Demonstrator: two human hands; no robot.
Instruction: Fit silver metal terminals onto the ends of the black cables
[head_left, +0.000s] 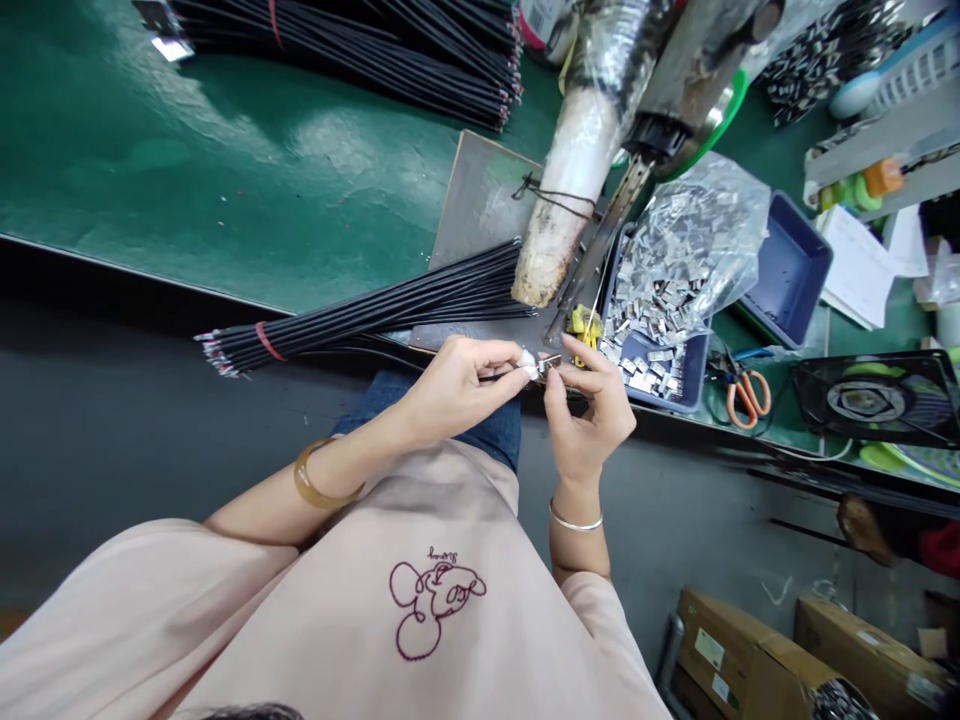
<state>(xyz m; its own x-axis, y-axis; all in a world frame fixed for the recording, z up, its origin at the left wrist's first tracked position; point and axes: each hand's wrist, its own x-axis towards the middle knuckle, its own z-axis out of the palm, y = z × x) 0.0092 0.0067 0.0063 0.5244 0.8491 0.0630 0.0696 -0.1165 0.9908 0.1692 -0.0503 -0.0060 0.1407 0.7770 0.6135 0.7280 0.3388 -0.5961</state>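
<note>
At the table's front edge my left hand is closed in a pinch on the end of a black cable; something white covers a fingertip. My right hand pinches a small metal connector at the cable's end, with the other fingers partly curled. How the wires meet the connector is too small to tell. Left of my hands lies a bundle of black cables tied with a red band. A blue tray of small metal connector pieces stands just right of my right hand.
Above my hands hangs a white plastic-wrapped tube, beside a soldering iron-like tool. Orange-handled scissors, a small fan and a second blue tray lie right. Another cable bundle lies at the back. Cardboard boxes stand below.
</note>
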